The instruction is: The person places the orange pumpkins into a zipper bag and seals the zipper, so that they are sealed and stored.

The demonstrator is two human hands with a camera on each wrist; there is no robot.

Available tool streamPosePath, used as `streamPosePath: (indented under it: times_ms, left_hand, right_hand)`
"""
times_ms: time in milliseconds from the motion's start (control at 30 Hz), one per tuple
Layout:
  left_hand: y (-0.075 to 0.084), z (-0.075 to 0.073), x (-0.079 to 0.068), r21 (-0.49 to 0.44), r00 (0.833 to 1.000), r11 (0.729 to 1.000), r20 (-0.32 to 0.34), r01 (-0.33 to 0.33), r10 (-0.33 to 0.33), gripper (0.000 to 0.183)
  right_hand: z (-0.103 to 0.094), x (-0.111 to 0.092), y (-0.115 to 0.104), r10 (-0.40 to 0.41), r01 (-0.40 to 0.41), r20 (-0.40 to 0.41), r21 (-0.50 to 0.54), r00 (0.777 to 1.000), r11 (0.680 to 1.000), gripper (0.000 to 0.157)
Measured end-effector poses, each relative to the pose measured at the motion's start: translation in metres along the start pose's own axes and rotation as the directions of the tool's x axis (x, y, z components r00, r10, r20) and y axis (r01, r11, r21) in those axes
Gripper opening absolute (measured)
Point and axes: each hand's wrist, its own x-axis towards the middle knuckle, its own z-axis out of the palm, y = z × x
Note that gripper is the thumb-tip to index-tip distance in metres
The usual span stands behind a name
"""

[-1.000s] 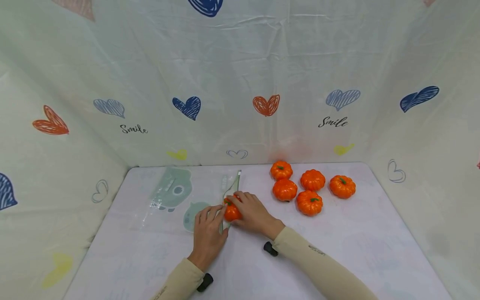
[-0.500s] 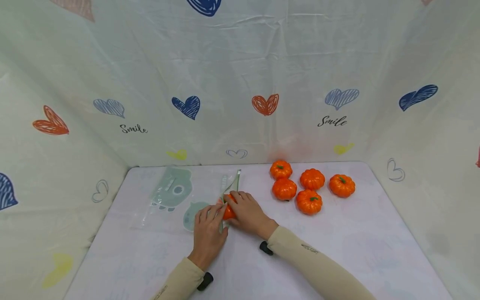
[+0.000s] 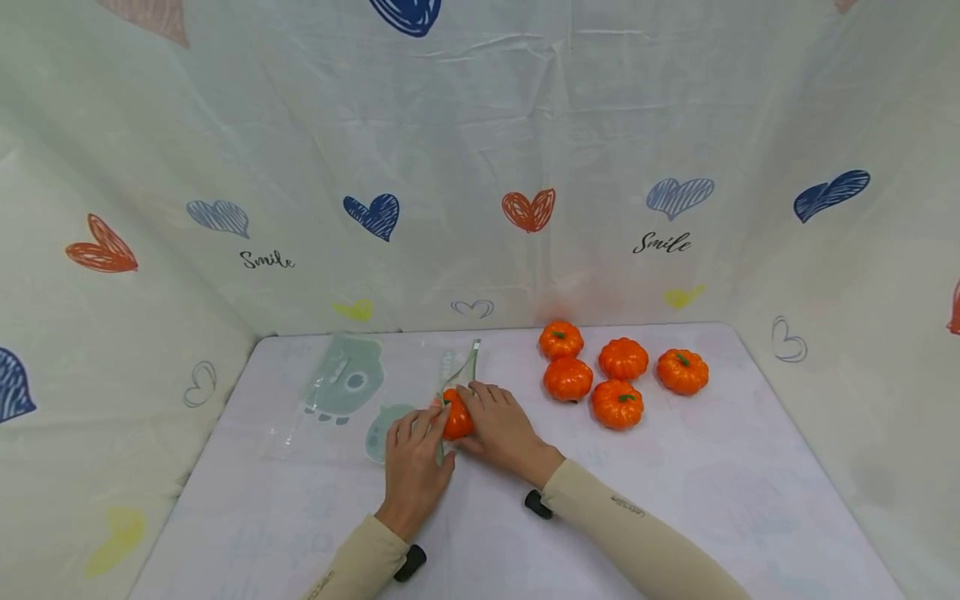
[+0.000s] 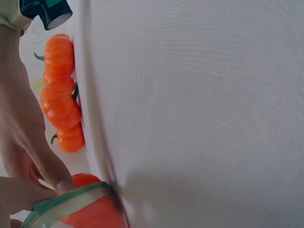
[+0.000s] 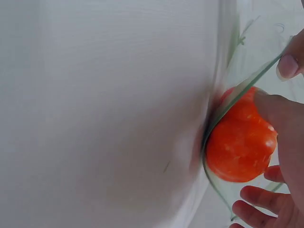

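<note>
A clear zip bag [image 3: 352, 379] with pale green printed shapes lies flat on the table, its green-edged mouth facing right. At that mouth sits a small orange pumpkin [image 3: 456, 419], partly inside; the green rim [image 5: 266, 69] passes across it in the right wrist view. My left hand [image 3: 414, 467] lies at the near side of the mouth and pinches its rim, seen closely in the left wrist view [image 4: 40, 206]. Against the pumpkin's right side, my right hand [image 3: 506, 433] grips it with thumb and fingers [image 5: 261, 202].
Several more orange pumpkins [image 3: 618, 405] stand in a loose group at the back right of the white table [image 3: 712, 500]. A white cloth [image 3: 450, 108] printed with hearts hangs behind and at both sides. Black wrist cameras [image 3: 410, 563] sit under both forearms.
My right hand has shifted slightly left with the pumpkin, which now sits a little farther into the bag's mouth. The left hand has barely moved. The other pumpkins stay put.
</note>
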Motion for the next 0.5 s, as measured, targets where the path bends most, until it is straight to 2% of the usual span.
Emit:
streamPosePath:
  times_ms: [200, 500]
  left_hand:
    - [0.000, 0.000, 0.001, 0.000, 1.000, 1.000, -0.017, -0.012, 0.012, 0.077]
    - [-0.001, -0.003, 0.005, 0.005, 0.997, 0.999, -0.059, -0.039, 0.040, 0.073]
  right_hand:
    - [0.002, -0.002, 0.001, 0.023, -0.024, -0.017, -0.034, 1.000, 0.999, 0.070]
    - [0.007, 0.008, -0.004, 0.012, -0.013, -0.024, -0.058, 1.000, 0.998, 0.068]
